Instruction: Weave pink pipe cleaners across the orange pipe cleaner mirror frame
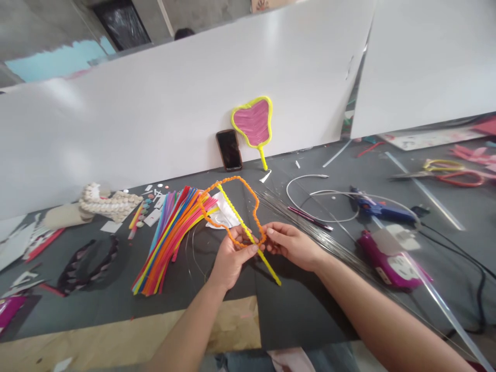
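Note:
Above the table's front part I hold an orange twisted pipe cleaner frame (256,203), bent into a wavy closed loop. A straight yellow twisted pipe cleaner stem (233,211) runs across the loop and sticks out below it. My left hand (231,261) pinches the yellow stem and the loop's lower edge between thumb and fingers. On the loop's lower right corner, the fingers of my right hand (294,244) are closed. Behind them, a finished-looking yellow-edged pink fan shape (253,121) leans on the white board beside a phone (229,150).
Colourful pipe cleaners (166,243) lie in a bundle at left, near a dark braided headband (89,268). To the right are thin metal wires (318,232), a blue glue gun (383,209), a purple power strip (391,261) and scissors (445,170). A white board (155,103) stands behind.

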`<state>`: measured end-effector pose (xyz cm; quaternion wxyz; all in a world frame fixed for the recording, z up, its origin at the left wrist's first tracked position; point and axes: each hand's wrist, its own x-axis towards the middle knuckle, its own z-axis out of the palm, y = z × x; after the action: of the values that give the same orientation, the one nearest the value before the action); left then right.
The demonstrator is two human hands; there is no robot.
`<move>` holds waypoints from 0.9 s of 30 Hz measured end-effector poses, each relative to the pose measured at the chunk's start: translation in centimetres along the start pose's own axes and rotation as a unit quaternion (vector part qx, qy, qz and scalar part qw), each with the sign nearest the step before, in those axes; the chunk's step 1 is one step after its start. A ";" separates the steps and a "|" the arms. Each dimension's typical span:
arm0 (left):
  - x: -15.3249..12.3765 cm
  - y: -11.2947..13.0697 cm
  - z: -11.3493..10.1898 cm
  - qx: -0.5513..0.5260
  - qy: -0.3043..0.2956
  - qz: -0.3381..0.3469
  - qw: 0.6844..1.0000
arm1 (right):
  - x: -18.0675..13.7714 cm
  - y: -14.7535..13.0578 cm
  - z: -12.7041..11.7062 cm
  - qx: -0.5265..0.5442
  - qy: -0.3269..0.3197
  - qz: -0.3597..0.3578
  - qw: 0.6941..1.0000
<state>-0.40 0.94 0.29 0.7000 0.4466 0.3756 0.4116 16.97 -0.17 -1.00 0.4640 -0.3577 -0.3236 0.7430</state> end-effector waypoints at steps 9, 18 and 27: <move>0.1 0.0 -0.6 -0.031 -0.052 -0.058 0.997 | -0.1 0.3 0.3 -0.066 0.008 -0.056 0.996; 0.2 -0.1 0.2 -0.062 0.041 -0.102 0.992 | 0.1 0.8 0.7 -0.046 0.050 -0.094 0.993; 0.2 -0.3 0.2 -0.065 0.035 -0.100 0.992 | 0.0 0.7 0.7 -0.065 0.064 -0.099 0.991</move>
<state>-0.07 0.94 0.06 0.7519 0.3459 0.4151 0.3778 16.05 -0.49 -1.17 0.5307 -0.4000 -0.3743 0.6467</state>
